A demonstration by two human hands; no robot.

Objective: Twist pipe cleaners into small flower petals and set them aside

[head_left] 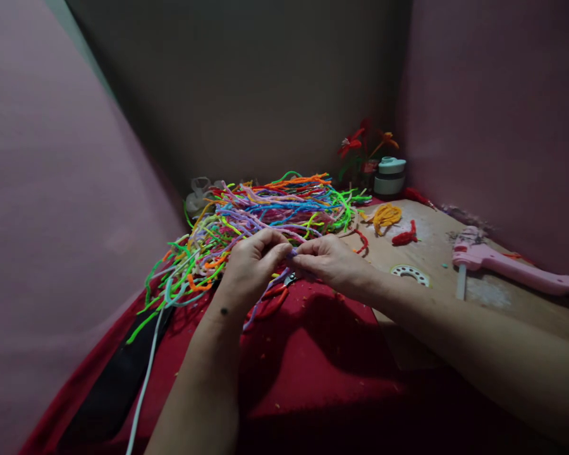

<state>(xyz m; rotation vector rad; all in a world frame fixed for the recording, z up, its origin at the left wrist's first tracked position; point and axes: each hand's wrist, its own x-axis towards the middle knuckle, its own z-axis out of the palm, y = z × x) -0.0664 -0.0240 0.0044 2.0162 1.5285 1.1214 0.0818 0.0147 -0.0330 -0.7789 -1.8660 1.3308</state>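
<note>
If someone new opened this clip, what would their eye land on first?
Most likely the heap of bright, many-colored pipe cleaners spread across the table just beyond the hands. Next, the left hand and right hand meeting at mid-picture in front of it, pinching a purple strand. After that, perhaps the pink glue gun lying on the brown board at the right.
</note>
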